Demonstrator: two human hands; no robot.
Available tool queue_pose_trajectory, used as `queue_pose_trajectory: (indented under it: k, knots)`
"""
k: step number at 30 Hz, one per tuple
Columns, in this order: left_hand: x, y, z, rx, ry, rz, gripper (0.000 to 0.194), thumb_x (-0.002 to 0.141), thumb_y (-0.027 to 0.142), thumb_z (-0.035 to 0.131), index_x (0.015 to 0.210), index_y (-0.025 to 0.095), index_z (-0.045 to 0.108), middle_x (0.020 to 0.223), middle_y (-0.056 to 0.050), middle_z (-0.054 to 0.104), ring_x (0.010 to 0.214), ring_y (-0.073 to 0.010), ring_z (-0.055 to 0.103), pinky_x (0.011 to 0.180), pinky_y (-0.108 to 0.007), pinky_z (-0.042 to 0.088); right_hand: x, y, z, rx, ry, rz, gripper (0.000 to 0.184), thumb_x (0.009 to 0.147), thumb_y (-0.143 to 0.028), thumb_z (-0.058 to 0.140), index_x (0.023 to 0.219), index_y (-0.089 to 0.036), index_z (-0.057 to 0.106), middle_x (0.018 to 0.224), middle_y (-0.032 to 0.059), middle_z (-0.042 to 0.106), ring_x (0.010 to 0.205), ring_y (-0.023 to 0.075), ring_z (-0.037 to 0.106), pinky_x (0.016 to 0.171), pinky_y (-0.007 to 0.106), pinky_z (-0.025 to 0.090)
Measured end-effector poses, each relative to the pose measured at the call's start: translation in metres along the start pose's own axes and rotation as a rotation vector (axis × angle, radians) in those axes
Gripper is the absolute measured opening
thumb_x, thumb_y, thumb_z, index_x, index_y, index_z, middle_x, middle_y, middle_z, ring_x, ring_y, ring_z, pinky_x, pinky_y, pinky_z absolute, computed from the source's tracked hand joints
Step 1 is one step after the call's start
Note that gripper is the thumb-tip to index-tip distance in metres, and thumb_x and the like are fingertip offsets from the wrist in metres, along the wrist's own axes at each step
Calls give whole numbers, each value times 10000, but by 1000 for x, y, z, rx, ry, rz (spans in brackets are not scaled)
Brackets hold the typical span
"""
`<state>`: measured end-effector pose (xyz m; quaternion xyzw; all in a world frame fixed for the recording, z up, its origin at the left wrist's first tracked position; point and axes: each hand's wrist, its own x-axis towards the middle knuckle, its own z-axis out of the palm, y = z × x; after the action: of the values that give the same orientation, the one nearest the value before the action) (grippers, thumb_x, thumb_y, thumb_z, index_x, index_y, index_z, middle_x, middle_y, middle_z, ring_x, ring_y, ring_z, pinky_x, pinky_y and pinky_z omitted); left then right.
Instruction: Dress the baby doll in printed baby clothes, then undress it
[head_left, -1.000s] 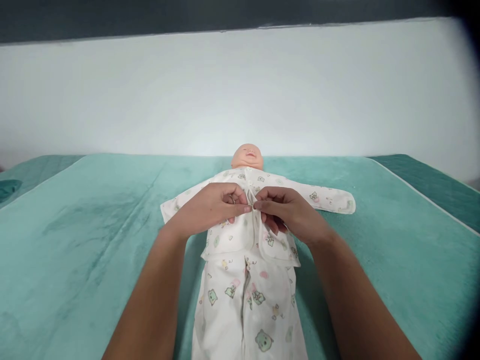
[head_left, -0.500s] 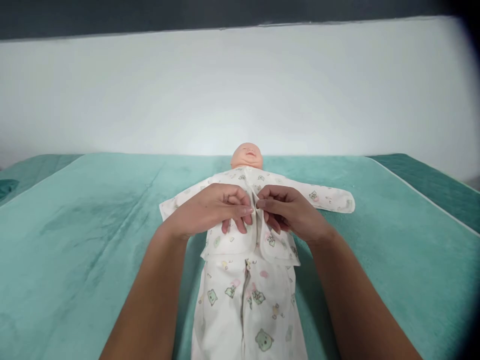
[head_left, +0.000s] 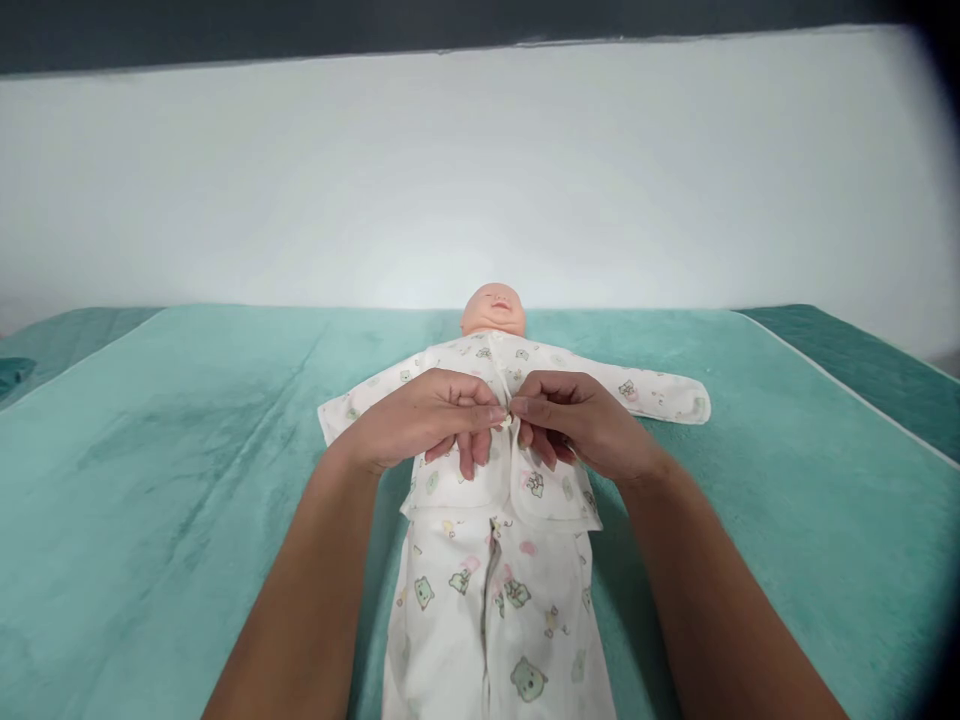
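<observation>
A baby doll point(head_left: 493, 310) lies on its back, dressed in a white baby jacket point(head_left: 459, 490) and matching trousers point(head_left: 450, 620) printed with small bears. Over the chest, my left hand point(head_left: 442, 418) pinches one front edge of the jacket between thumb and forefinger. Opposite it, my right hand point(head_left: 566, 415) pinches the other front edge. The fingertips almost meet at the front opening, where a small pale fastener shows, partly covered by the fingers. Lower down, the two jacket flaps lie side by side over the waist of the trousers.
A turquoise plush cover point(head_left: 187, 500) spreads under the doll, with darker green padding point(head_left: 862, 350) at its right side. Behind stands a white wall point(head_left: 480, 180) with a dark band along the top. The jacket's sleeves stretch out to both sides.
Half a second ago the fingertips stood slightly apart; now they are closer together and the jacket's front edges meet more closely. The doll has stayed in place.
</observation>
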<state>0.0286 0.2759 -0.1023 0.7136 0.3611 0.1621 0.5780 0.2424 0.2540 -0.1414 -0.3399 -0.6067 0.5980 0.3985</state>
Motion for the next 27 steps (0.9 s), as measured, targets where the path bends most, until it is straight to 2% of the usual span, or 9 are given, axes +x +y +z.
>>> queue_pose_trajectory:
  k: [4, 10, 17, 21, 27]
  knots:
    - [1, 0, 0, -21, 15, -8, 258, 901, 417, 603, 837, 169, 637, 698, -37, 694, 556, -134, 654, 399, -205, 329, -1, -1, -2, -26, -14, 15, 341, 913, -434, 620, 701, -168, 625, 524, -27, 551, 426, 72, 499, 376, 183, 330]
    - [0, 1, 2, -28, 32, -37, 324, 900, 470, 587, 819, 159, 635, 763, -66, 725, 594, -156, 685, 419, -211, 390, -3, -5, -4, -25, -37, 91, 230, 837, -396, 718, 865, -192, 616, 651, -39, 604, 443, 65, 510, 365, 177, 347]
    - [0, 2, 3, -7, 29, -48, 344, 894, 486, 590, 810, 159, 654, 785, -68, 730, 619, -158, 691, 444, -213, 428, -3, -11, 0, -111, -21, 172, 279, 779, -374, 754, 889, -206, 559, 639, -33, 673, 382, 43, 423, 334, 171, 280]
    - [0, 3, 5, 6, 36, -75, 316, 871, 483, 620, 837, 172, 665, 794, -58, 732, 623, -157, 689, 461, -215, 454, -2, -12, 1, -150, -34, 178, 290, 778, -370, 752, 890, -215, 534, 652, -31, 684, 395, 47, 429, 345, 171, 305]
    - [1, 5, 10, 61, 88, -69, 292, 862, 447, 627, 756, 176, 656, 719, -33, 702, 590, -146, 675, 466, -214, 464, -1, -8, 1, -151, -44, 156, 276, 791, -335, 737, 910, -229, 512, 661, -43, 677, 430, 58, 444, 366, 172, 331]
